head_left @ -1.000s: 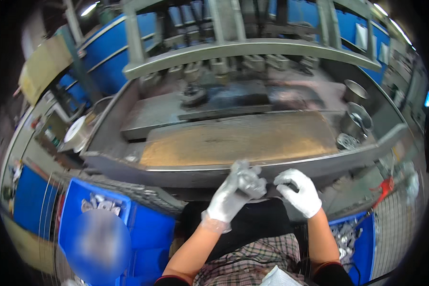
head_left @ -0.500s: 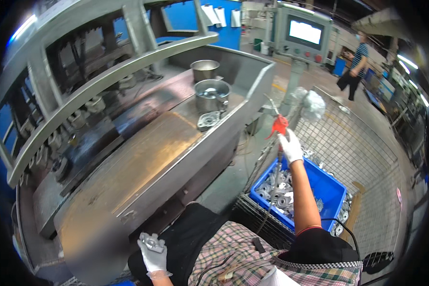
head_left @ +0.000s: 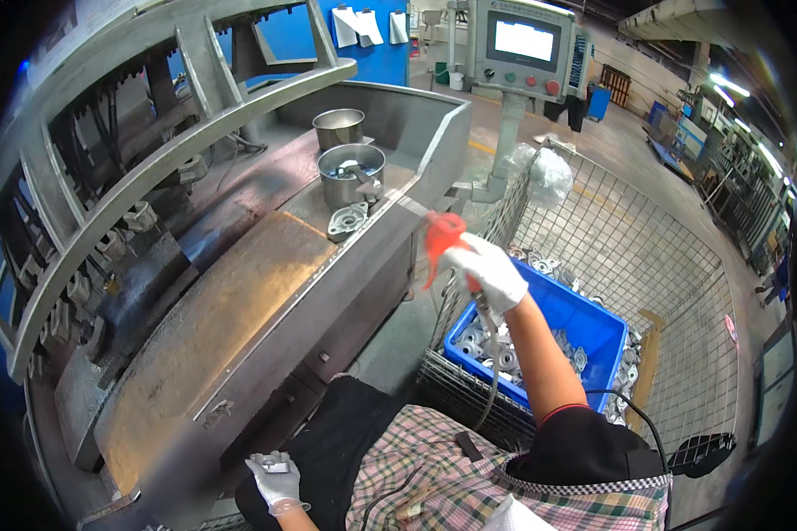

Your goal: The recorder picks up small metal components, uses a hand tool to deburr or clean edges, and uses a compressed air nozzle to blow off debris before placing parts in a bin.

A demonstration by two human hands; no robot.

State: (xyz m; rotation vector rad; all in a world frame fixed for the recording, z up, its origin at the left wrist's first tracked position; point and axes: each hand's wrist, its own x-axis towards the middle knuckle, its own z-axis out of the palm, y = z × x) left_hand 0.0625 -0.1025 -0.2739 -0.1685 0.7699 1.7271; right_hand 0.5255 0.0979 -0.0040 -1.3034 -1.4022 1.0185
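Note:
My right hand (head_left: 491,273), in a white glove, is closed round a red air blow gun (head_left: 443,234). The gun's thin nozzle points left over the rim of the metal machine tray (head_left: 447,146), and a hose (head_left: 494,372) hangs down from its handle. Low at the left, my gloved left hand (head_left: 278,487) holds a small grey cast metal part (head_left: 273,462) over my lap, fingers curled round it. Another metal casting (head_left: 348,221) lies on the tray's ledge beside a steel pot (head_left: 352,181) with small pieces in it.
A blue bin (head_left: 584,310) of metal castings stands in a wire mesh cage (head_left: 664,257) at my right. Behind the first pot is a second steel pot (head_left: 338,133). A control panel (head_left: 524,49) rises at the back. The machine's heavy frame (head_left: 195,142) arches over the left side.
My right hand has swung the blow gun left and nearer, from above the bin toward the tray's rim. My left hand stays low with the part, slightly turned. The view has shifted right.

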